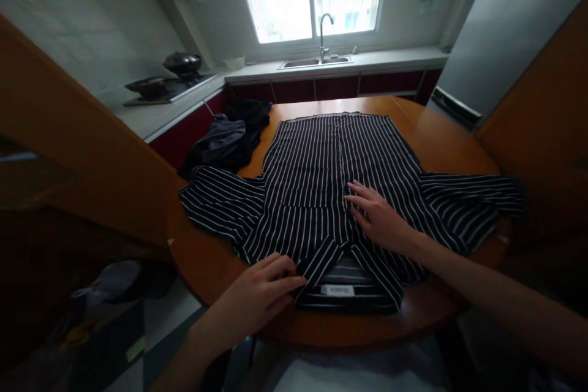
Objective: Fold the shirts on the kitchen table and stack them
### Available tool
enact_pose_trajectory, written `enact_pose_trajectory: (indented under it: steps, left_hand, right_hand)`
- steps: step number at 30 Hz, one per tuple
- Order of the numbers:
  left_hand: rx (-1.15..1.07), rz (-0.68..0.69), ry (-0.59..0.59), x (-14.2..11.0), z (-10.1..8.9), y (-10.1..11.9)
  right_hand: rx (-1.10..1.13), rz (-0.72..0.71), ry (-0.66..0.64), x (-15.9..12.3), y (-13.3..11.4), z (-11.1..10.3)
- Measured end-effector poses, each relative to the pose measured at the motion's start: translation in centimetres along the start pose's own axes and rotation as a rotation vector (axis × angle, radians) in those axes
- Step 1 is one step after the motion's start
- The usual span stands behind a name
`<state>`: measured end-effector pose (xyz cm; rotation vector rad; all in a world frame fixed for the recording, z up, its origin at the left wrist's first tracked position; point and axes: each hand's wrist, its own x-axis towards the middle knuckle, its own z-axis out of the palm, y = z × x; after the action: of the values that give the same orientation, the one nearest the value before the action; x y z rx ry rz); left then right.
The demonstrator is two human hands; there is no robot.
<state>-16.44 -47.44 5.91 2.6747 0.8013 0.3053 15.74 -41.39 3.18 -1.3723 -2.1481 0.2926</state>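
A black shirt (303, 190) with white stripes lies spread front side up on a round wooden table, its collar (321, 260) toward me and both sleeves out to the sides. Inside the neck a white label (337, 291) shows. At the collar's left corner is my left hand (257, 288), fingers loosely bent and apart, the tips touching or just beside the fabric. My right hand (379, 217) rests on the shirt front near the button placket, its fingers spread and holding nothing.
Dark crumpled clothes (225, 138) lie at the table's (441, 135) far left edge. Behind stand a counter with a sink (316, 63) and a stove with a wok (149, 86) and a lidded pot (182, 64). A fridge (509, 30) is at the right.
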Motion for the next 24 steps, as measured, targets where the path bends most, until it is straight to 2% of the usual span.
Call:
enact_pose_trajectory:
  steps: [4, 7, 10, 12, 15, 20, 24]
  left_hand:
    - [0.026, 0.119, 0.173, 0.4, 0.8, -0.2]
    - [-0.03, 0.185, 0.285, 0.5, 1.0, -0.3]
    - [-0.114, 0.203, 0.361, 0.6, 1.6, -0.3]
    - [-0.175, 0.183, 0.385, 0.5, 2.1, -0.4]
    - [-0.213, 0.15, 0.368, 0.3, 2.6, -0.7]
    - [-0.18, 0.162, 0.203, -0.3, 2.5, -1.1]
    - [-0.201, 0.187, 0.076, -0.8, 1.8, -1.5]
  right_hand:
    - [0.183, -0.081, -0.067, -4.1, -1.2, -2.8]
    - [0.16, -0.165, -0.146, -8.3, -1.1, -4.5]
    - [0.072, -0.23, -0.189, -11.7, -0.6, -4.8]
    - [0.018, -0.237, -0.154, -13.0, -0.5, -4.4]
    - [-0.005, -0.284, -0.045, -13.4, -0.5, -3.4]
    - [0.004, -0.395, 0.08, -13.1, -0.8, -2.9]
    - [0.004, -0.418, -0.003, -13.5, -1.2, -3.2]
